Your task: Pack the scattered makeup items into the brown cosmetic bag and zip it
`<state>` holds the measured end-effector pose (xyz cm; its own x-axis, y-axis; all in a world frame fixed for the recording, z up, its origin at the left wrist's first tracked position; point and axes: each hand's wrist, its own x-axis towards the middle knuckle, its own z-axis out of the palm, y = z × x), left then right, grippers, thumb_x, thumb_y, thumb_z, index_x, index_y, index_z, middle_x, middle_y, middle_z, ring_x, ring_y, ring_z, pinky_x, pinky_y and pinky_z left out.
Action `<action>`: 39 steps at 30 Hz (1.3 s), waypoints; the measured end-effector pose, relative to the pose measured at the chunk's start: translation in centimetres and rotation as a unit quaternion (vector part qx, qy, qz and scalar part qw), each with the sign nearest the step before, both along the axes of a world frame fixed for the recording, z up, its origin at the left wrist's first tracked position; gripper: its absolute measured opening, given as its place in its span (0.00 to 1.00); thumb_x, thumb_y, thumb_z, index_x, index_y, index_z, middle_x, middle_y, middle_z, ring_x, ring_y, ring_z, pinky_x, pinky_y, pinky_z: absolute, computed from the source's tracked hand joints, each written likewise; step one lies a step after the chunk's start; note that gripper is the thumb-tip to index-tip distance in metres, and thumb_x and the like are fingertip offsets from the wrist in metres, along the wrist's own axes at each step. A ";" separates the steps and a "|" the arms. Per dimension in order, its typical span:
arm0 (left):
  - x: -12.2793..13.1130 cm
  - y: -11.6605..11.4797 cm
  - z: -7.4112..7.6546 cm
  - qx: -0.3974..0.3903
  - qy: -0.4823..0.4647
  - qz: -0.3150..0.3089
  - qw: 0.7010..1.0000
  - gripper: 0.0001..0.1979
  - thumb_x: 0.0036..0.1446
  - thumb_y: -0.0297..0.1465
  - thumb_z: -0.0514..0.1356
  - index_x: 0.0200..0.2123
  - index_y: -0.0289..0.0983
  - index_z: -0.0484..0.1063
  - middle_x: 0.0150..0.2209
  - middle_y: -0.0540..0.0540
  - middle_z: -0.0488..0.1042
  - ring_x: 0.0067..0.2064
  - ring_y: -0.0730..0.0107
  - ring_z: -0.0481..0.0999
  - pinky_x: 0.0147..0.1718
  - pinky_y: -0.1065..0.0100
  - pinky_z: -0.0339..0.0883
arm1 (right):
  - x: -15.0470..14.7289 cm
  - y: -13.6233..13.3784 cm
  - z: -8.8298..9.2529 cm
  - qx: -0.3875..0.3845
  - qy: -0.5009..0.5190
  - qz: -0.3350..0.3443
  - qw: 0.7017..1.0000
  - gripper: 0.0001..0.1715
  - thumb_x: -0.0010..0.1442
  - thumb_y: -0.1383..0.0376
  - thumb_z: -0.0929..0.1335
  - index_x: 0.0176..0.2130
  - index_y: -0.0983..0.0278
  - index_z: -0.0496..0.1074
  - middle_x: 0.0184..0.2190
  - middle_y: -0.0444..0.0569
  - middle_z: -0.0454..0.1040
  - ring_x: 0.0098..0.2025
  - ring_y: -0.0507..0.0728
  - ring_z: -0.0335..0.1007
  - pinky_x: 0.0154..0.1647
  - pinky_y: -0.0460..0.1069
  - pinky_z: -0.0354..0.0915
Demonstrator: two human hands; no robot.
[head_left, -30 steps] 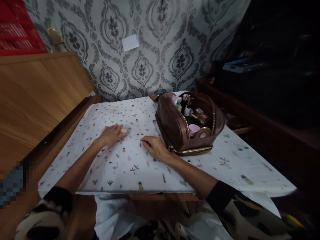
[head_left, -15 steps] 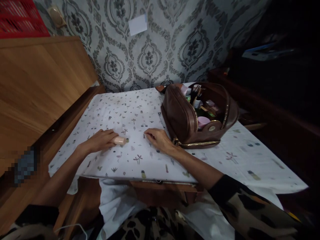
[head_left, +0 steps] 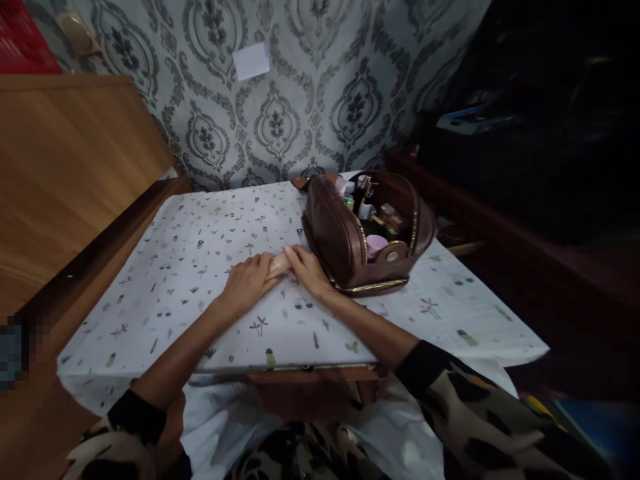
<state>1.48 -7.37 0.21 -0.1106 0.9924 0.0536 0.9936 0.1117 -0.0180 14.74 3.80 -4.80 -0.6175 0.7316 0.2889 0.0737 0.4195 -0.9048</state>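
Observation:
My left hand [head_left: 249,280] is closed around a small pale-pink cylindrical bottle [head_left: 278,266], held low over the white patterned cloth. The bottle's other end meets the fingers of my right hand [head_left: 306,270], which are closed on it. What kind of bottle it is cannot be read, and both ends are partly hidden by my fingers. Just right of my right hand stands a brown leather cosmetic bag [head_left: 335,230], its top unzipped. Inside it are a pink round jar [head_left: 376,246], brushes and several small cosmetics.
A patterned white cloth [head_left: 165,267] covers the table. A wooden panel [head_left: 75,147] rises at the left, and a wallpapered wall [head_left: 277,127] with a white card [head_left: 251,61] stands behind. Dark furniture lies at the right, with a light-blue object [head_left: 470,121] on it.
My left hand has brought the bottle rightward to my right hand, whose fingers now meet its end. The whole view has shifted, with the bag appearing farther left.

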 end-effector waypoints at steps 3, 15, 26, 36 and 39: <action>-0.1 -0.1 -0.9 0.010 -0.006 0.021 1.000 0.18 0.68 0.43 0.58 0.52 0.37 0.62 0.46 0.40 0.76 0.48 0.53 0.78 0.41 0.60 0.69 | -0.1 0.3 -0.2 0.003 -0.003 -0.025 1.000 0.25 0.68 0.45 0.59 0.29 0.60 0.61 0.23 0.40 0.63 0.30 0.54 0.63 0.33 0.48 0.59; -3.5 -1.0 -0.3 -0.034 -0.207 -0.004 0.978 0.15 0.63 0.46 0.56 0.38 0.40 0.64 0.34 0.49 0.75 0.33 0.62 0.75 0.31 0.66 0.59 | 0.9 -0.4 0.6 0.032 0.048 0.092 0.994 0.22 0.70 0.48 0.60 0.49 0.62 0.69 0.36 0.46 0.69 0.36 0.55 0.66 0.35 0.48 0.63; -3.7 -1.1 -0.3 0.008 -0.164 0.029 0.986 0.15 0.62 0.46 0.57 0.39 0.41 0.64 0.35 0.48 0.75 0.35 0.60 0.75 0.31 0.66 0.59 | 0.7 -0.4 0.1 -0.109 0.089 0.130 0.981 0.36 0.64 0.46 0.68 0.64 0.58 0.62 0.48 0.51 0.68 0.44 0.57 0.70 0.31 0.47 0.71; -3.4 -1.0 -1.0 0.026 -0.060 0.002 0.998 0.12 0.67 0.42 0.56 0.42 0.39 0.65 0.42 0.45 0.77 0.39 0.59 0.78 0.33 0.64 0.65 | 0.1 0.6 -0.4 -0.145 0.067 0.065 0.985 0.25 0.59 0.43 0.69 0.37 0.62 0.69 0.22 0.41 0.69 0.22 0.51 0.63 0.20 0.46 0.61; -3.3 -1.0 -1.0 0.034 -0.053 -0.003 0.998 0.11 0.67 0.41 0.56 0.42 0.39 0.65 0.42 0.45 0.77 0.40 0.60 0.78 0.33 0.65 0.65 | 0.3 0.3 0.0 -0.148 0.061 0.056 0.985 0.27 0.62 0.41 0.66 0.37 0.62 0.69 0.21 0.41 0.68 0.22 0.51 0.64 0.20 0.46 0.61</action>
